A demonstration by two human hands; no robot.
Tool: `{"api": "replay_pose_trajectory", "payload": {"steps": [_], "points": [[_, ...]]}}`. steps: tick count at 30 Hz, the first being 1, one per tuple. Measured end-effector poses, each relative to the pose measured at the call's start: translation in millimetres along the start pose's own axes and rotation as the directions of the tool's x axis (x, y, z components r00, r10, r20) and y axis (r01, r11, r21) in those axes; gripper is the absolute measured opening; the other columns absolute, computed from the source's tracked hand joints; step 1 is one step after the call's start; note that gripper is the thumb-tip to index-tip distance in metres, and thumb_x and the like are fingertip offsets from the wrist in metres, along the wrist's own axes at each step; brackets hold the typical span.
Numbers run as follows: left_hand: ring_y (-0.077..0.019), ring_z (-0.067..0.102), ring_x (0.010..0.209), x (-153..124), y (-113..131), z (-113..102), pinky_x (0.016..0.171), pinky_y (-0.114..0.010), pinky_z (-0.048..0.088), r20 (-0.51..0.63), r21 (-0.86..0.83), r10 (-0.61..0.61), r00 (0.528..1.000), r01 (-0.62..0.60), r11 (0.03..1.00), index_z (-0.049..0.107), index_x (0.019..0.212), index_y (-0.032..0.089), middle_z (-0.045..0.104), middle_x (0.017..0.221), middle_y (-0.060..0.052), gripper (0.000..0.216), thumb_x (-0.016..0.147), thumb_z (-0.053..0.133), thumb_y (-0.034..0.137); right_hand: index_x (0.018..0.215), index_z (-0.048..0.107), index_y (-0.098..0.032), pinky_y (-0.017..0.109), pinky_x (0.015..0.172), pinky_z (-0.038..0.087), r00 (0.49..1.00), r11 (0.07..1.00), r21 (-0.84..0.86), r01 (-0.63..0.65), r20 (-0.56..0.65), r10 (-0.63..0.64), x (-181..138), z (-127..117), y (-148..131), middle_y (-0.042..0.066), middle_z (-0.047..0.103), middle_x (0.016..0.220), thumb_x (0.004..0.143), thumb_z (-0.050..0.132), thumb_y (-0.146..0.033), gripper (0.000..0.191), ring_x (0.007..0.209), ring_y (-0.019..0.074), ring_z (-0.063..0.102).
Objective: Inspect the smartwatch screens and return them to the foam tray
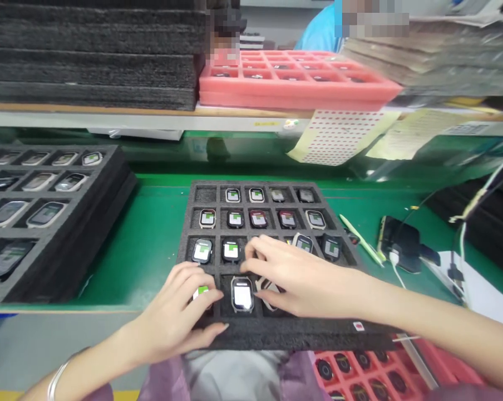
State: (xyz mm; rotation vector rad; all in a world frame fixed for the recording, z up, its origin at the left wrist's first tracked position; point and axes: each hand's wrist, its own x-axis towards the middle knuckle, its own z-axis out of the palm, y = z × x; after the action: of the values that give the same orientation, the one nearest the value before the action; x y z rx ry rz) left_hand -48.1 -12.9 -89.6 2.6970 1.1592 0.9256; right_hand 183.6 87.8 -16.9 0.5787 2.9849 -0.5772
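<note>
A black foam tray (272,334) with square pockets lies on the green mat in front of me, most pockets holding a small smartwatch body. My left hand (180,317) rests on the tray's near left corner, its fingers curled over a watch body (202,291) with a lit screen in the bottom left pocket. My right hand (297,278) reaches across the tray's near row, fingertips spread over a pocket in the third row. Under its fingers a pale watch case (265,289) shows in part. Between my hands sits a watch body (242,294) with a white screen.
A second black foam tray (68,245) of watch bodies sits at the left. Red trays (297,92) and stacked black foam stand on the shelf behind. A black device with cable (402,242) and a green pen (360,236) lie at the right. A person in blue sits beyond.
</note>
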Motion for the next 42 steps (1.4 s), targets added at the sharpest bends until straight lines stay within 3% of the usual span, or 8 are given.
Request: {"api": "replay_pose_trajectory", "payload": {"steps": [10,14,17,21,26,30,35,42], "points": [[-0.0303,0.052,0.085,60,15,23,0.075,-0.045,0.043,0.442,0.351,-0.034,0.896,-0.138,0.926,0.061,0.086,0.010,0.058,0.086,-0.013,0.037,0.072,0.072,0.043,0.112,0.059,-0.016,0.042,0.085,0.047,0.998,1.000,-0.003,-0.027,-0.064,0.026,-39,32,9,0.013,0.053,0.113,0.074,0.066,-0.008,0.039,0.102,0.0277,0.051],[-0.0331,0.053,0.086,78,20,21,0.069,-0.044,0.044,0.555,0.353,-0.069,0.829,-0.159,0.922,0.063,0.084,0.006,0.059,0.087,-0.017,0.041,0.066,0.077,0.040,0.117,0.059,-0.017,0.040,0.090,0.046,0.992,0.962,0.272,0.037,-0.123,-0.004,-41,21,19,0.010,0.058,0.113,0.079,0.071,-0.021,0.040,0.104,0.0252,0.054],[-0.0327,0.054,0.088,82,18,16,0.072,-0.044,0.045,0.568,0.226,-0.050,0.821,-0.097,0.969,0.062,0.089,0.007,0.060,0.090,-0.015,0.038,0.066,0.076,0.035,0.120,0.058,-0.019,0.035,0.090,0.048,0.985,0.756,0.650,0.071,-0.166,0.050,-39,7,23,0.006,0.060,0.112,0.077,0.073,-0.024,0.046,0.101,0.0208,0.058],[-0.0273,0.055,0.092,77,7,1,0.077,-0.039,0.047,0.498,-0.086,-0.157,0.853,0.229,0.970,0.059,0.091,0.016,0.060,0.095,-0.008,0.032,0.065,0.074,0.026,0.130,0.048,-0.018,0.034,0.079,0.052,0.963,0.299,0.944,0.141,-0.201,0.181,-31,-1,30,0.007,0.065,0.100,0.077,0.073,-0.021,0.058,0.091,0.0207,0.066],[-0.0240,0.061,0.098,75,-10,-19,0.089,-0.037,0.046,0.502,-0.644,-0.206,0.840,0.522,0.560,0.056,0.101,0.018,0.064,0.110,-0.010,0.036,0.068,0.071,0.017,0.118,0.057,-0.016,0.021,0.055,0.048,0.909,0.119,0.968,0.221,-0.249,0.335,-24,8,45,0.007,0.065,0.098,0.069,0.077,-0.016,0.053,0.075,0.0157,0.063],[-0.0217,0.067,0.082,90,-17,-15,0.075,-0.033,0.051,0.384,-0.897,-0.247,0.890,0.423,0.130,0.057,0.109,0.016,0.067,0.103,-0.012,0.041,0.071,0.073,0.021,0.106,0.056,-0.017,0.020,0.060,0.049,0.857,0.139,0.953,0.269,-0.303,0.417,-26,13,44,0.008,0.061,0.108,0.062,0.079,-0.008,0.050,0.078,0.0124,0.059],[-0.0184,0.063,0.085,122,-13,-7,0.073,-0.024,0.050,0.271,-0.957,-0.407,0.872,0.291,-0.015,0.066,0.103,0.016,0.067,0.099,-0.008,0.039,0.066,0.078,0.014,0.111,0.045,-0.020,0.016,0.042,0.044,0.832,0.227,0.955,0.189,-0.279,0.479,-31,18,36,0.000,0.062,0.078,0.071,0.073,-0.011,0.049,0.055,0.0098,0.058],[-0.0129,0.059,0.073,133,-13,11,0.067,-0.021,0.044,0.497,-0.860,-0.316,0.808,0.411,-0.302,0.071,0.095,0.009,0.069,0.090,-0.010,0.028,0.070,0.075,0.019,0.115,0.046,-0.021,0.016,0.037,0.047,0.750,0.233,0.945,0.229,-0.324,0.577,-32,26,43,0.001,0.061,0.087,0.072,0.072,-0.012,0.051,0.054,0.0103,0.061]]}}
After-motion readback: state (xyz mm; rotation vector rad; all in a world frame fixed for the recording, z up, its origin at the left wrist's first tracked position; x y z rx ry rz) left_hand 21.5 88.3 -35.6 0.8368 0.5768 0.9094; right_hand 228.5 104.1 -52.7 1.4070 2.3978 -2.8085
